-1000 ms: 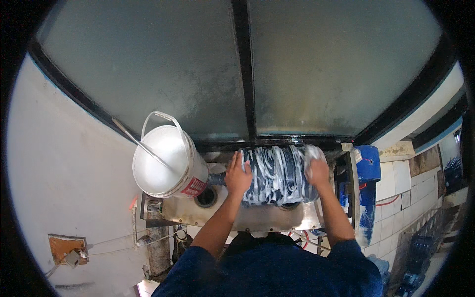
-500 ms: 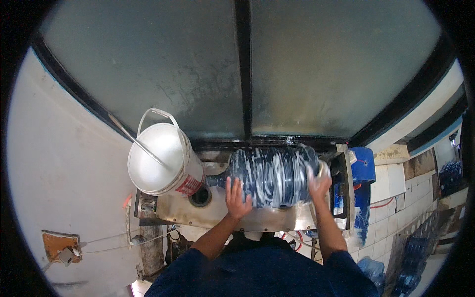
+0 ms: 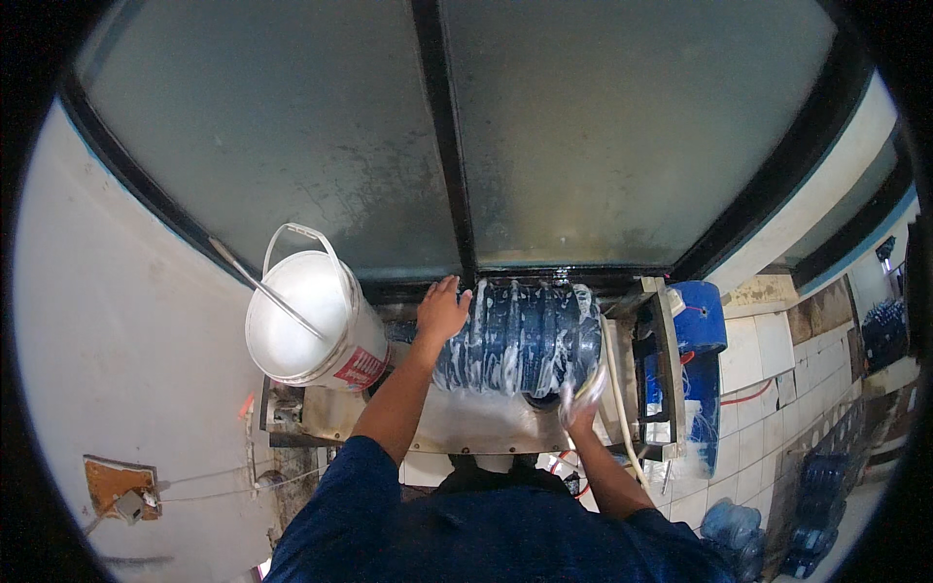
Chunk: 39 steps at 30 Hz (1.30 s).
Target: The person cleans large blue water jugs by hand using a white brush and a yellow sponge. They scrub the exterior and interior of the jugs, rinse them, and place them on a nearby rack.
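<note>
A large blue ribbed water jug (image 3: 520,335), streaked with white foam, lies on its side on a steel counter (image 3: 418,418). Its neck end points left and is partly covered by my left arm. My left hand (image 3: 443,309) rests on the jug's shoulder, fingers stretched over the top. At the near right edge of the jug's base, my right hand (image 3: 581,408) is closed around a pale, foamy pad (image 3: 587,385), blurred by motion. Left of the jug stands a white bucket (image 3: 364,335) with whitish contents and a metal rod (image 3: 277,296) leaning in it.
A cream hose (image 3: 620,408) runs down beside the jug's base. Frosted panels (image 3: 632,146) in dark frames rise behind the counter. At the right are a blue drum (image 3: 700,316) and a white tiled surface (image 3: 758,428). Several blue jugs (image 3: 816,496) stand farther right, low down.
My left hand has moved from the jug's near side up onto its shoulder. My right hand has come down and left to the near edge of the base. The jug appears rotated, with foam streaks shifted.
</note>
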Available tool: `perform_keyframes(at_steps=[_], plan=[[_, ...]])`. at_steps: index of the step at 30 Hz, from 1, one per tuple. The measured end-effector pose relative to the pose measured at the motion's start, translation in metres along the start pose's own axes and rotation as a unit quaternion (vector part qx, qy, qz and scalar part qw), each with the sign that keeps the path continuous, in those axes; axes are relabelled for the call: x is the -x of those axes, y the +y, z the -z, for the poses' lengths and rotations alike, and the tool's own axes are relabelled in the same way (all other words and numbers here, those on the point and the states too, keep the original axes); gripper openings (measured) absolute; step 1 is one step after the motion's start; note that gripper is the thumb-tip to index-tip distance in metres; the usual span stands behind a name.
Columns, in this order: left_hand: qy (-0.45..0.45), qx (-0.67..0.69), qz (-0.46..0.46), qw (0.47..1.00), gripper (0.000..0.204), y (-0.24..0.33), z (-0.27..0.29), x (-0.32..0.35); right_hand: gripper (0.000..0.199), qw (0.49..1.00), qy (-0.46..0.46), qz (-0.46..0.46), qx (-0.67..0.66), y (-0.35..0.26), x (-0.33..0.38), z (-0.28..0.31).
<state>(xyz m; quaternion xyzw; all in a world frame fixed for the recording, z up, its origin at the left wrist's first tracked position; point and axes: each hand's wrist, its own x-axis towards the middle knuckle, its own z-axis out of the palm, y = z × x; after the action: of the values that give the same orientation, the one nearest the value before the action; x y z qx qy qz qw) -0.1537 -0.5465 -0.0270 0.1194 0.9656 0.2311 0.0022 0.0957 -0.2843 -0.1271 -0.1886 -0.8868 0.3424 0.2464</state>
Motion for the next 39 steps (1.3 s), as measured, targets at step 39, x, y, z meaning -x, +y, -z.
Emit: perform_keyframes(at_steps=[39], plan=[[0.046, 0.036, 0.024, 0.998, 0.047, 0.013, 0.004, 0.002, 0.06, 0.911, -0.251, 0.151, 0.291, -0.141, -0.187, -0.062]])
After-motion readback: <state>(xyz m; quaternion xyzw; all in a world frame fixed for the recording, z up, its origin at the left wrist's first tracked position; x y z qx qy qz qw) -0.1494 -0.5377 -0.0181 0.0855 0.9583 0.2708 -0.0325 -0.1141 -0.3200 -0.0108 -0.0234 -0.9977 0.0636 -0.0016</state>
